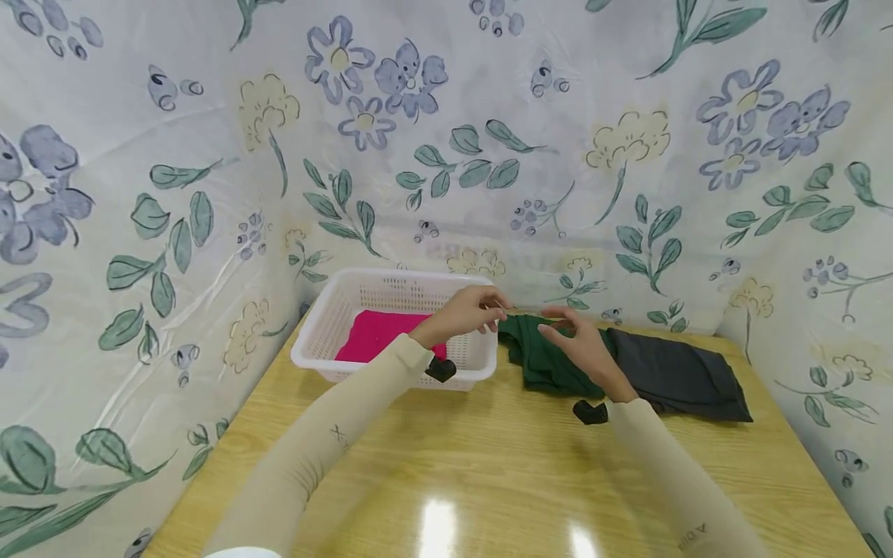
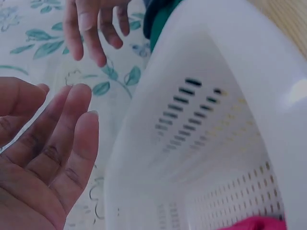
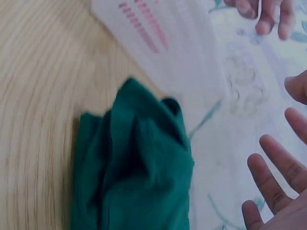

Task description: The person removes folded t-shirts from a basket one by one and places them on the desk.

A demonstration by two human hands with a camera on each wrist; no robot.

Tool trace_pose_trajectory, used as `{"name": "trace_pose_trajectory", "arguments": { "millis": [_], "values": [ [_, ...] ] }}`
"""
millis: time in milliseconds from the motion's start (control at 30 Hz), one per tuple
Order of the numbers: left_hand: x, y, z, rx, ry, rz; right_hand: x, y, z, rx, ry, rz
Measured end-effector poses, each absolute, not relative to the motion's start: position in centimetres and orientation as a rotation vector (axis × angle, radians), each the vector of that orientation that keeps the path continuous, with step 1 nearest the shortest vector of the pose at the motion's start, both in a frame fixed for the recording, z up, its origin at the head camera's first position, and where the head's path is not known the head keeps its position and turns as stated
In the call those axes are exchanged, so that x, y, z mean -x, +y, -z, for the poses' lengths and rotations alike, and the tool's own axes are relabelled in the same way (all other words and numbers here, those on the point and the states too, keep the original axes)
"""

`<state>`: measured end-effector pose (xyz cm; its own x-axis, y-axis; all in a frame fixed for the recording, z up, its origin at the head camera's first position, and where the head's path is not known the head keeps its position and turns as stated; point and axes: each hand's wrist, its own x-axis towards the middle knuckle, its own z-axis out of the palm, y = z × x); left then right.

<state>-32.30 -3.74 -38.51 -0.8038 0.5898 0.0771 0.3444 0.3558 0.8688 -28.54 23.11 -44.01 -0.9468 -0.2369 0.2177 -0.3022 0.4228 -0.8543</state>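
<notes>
My left hand (image 1: 469, 313) hovers over the right side of a white plastic basket (image 1: 307, 341), fingers loosely bent around nothing. Inside the basket lies a folded bright pink cloth (image 1: 377, 333), also glimpsed at the bottom of the left wrist view. My right hand (image 1: 575, 341) is above a folded dark green cloth (image 1: 537, 360), its fingers spread and holding nothing. In the right wrist view the green cloth (image 3: 144, 167) shows raised, loose folds at one end, and the fingers (image 3: 273, 187) are apart from it.
A folded dark grey cloth (image 1: 680, 376) lies right of the green one, touching it. Wooden table (image 1: 488, 465) extends in front of the basket. A floral-patterned sheet (image 1: 446, 139) hangs behind and along both sides.
</notes>
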Motion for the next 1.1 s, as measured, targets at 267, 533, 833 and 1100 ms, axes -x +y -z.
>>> {"name": "trace_pose_trajectory", "arguments": {
  "millis": [267, 533, 833, 1100],
  "values": [
    [32.8, -7.4, 38.6, -0.759, 2.436, -1.424, 28.8, 19.7, 43.4, -0.627, -2.571, -1.567],
    [32.8, -11.3, 39.1, -0.675, 2.521, -1.414, 28.9, 16.5, 42.9, -0.714, -2.555, -1.581],
    [33.2, -15.3, 39.7, -0.594, 2.589, -1.327, 29.2, 12.8, 42.6, -0.774, -2.588, -1.528],
    [33.5, -18.2, 39.4, -0.431, 2.596, -1.366, 29.3, 9.8, 42.7, -0.799, -2.684, -1.452]
  ]
}}
